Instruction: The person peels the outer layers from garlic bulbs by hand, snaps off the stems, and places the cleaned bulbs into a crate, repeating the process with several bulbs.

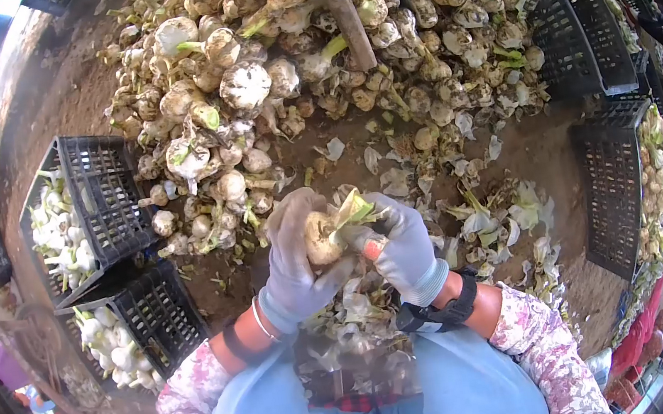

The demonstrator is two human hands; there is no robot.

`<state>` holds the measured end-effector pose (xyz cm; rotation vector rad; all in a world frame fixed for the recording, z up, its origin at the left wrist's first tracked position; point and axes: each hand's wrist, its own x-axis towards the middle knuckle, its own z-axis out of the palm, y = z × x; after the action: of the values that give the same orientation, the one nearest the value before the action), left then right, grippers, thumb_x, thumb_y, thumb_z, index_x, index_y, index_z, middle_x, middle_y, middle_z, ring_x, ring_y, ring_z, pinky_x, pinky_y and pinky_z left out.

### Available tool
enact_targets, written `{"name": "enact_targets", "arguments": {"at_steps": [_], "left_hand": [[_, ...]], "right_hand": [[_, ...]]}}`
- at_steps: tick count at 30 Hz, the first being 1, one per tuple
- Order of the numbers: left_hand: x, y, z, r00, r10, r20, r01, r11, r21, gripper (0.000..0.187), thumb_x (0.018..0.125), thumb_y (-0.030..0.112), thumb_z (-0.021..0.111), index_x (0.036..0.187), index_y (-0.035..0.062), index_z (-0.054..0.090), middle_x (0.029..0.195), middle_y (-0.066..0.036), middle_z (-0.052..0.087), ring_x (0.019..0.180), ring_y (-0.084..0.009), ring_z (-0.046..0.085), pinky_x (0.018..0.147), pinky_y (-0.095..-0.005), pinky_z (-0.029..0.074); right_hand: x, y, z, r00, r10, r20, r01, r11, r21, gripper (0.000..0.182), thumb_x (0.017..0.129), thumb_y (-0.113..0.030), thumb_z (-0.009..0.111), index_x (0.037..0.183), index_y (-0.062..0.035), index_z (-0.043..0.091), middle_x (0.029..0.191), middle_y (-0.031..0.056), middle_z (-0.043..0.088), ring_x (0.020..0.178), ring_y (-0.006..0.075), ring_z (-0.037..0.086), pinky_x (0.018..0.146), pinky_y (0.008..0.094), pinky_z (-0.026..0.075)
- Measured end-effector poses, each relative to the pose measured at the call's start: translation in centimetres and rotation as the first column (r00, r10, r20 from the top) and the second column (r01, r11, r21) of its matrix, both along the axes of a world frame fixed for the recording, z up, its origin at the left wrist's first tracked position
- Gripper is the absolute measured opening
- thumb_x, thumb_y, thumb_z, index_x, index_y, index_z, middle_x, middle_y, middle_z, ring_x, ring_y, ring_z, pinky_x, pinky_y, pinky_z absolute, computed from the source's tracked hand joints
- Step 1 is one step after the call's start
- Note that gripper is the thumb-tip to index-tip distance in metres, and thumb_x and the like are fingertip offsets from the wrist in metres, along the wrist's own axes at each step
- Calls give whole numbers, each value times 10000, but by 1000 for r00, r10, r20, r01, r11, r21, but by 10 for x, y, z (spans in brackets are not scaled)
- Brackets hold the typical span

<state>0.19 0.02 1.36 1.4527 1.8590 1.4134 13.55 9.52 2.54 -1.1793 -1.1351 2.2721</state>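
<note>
Near the middle of the head view, my left hand (297,249), in a pale grey glove, is wrapped round a garlic bulb (322,238) with a brownish-white skin. My right hand (393,242), gloved too, pinches the greenish-yellow leafy skin (351,210) on the bulb's right side. Its thumb, with a reddish patch, lies against the leaf. Both hands are close together above the ground, over my knees. Loose peeled skins (357,304) lie beneath them.
A large heap of garlic bulbs (247,84) lies ahead, with a metal blade (350,29) over it. Black crates of white bulbs (104,195) (160,313) stand at left, more black crates (618,186) at right. Shed skins (489,224) litter the soil at right.
</note>
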Motion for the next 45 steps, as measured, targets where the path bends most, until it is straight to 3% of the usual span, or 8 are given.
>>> {"name": "enact_targets", "arguments": {"at_steps": [4,10,19,22,28,32,42,45], "left_hand": [[6,-7,-6,919,92,384,-4,974,-225,763,719,92,770,1378,-43,409,1221,-186,546,1069,-273,595,914,-353,491],[10,-8,0,913,-45,406,132,973,-191,721,783,134,740,1390,-45,396,1237,-138,548,1118,-204,573,935,-325,481],[-11,-11,-2,-219,57,974,277,961,6,800,816,202,611,1499,-25,264,1430,-179,481,1185,-247,584,977,-385,511],[-11,-15,-4,-200,70,977,258,966,-17,816,819,214,608,1514,-8,241,1438,-166,475,1172,-239,589,962,-390,514],[-9,-8,-8,3,173,985,283,944,-167,831,881,271,638,1525,-2,188,1393,-127,482,1180,-210,543,990,-345,473],[0,-8,-12,947,48,319,49,956,-291,865,690,102,858,1395,-26,372,1199,-132,545,1130,-183,549,960,-325,477],[-26,-12,21,290,-23,957,406,908,-101,735,722,184,830,1321,-47,472,1170,-110,627,1057,-186,629,869,-339,561],[-25,-8,26,133,25,991,328,942,-68,723,759,99,795,1370,-35,434,1212,-109,608,1085,-190,624,890,-370,576]], "right_hand": [[3,6,-5,976,108,189,-181,884,431,178,865,18,646,1043,6,645,955,16,662,872,70,584,785,249,490],[7,6,-25,999,23,44,-28,991,132,325,828,62,619,1152,32,612,1001,40,667,920,105,591,819,246,494],[14,11,-38,955,141,261,-274,754,597,230,804,-61,719,1005,-12,616,916,99,629,850,207,602,772,318,482],[14,13,-27,997,62,-46,-64,998,-30,232,869,-110,714,1053,-1,622,979,43,634,862,141,580,765,297,484],[12,10,-16,990,133,50,-138,985,108,229,896,-103,709,1095,-13,641,936,3,643,800,68,568,694,244,482],[16,1,-27,960,96,264,-174,940,293,172,888,-80,693,1043,-16,655,862,-12,654,714,89,564,643,264,479],[37,33,-23,873,-478,-92,298,673,-677,96,959,-133,554,996,-64,610,891,29,637,786,139,609,758,289,521],[62,55,-52,957,-71,-281,-38,930,-365,224,930,-185,584,1099,-40,594,1000,70,637,845,179,627,792,353,532]]}}
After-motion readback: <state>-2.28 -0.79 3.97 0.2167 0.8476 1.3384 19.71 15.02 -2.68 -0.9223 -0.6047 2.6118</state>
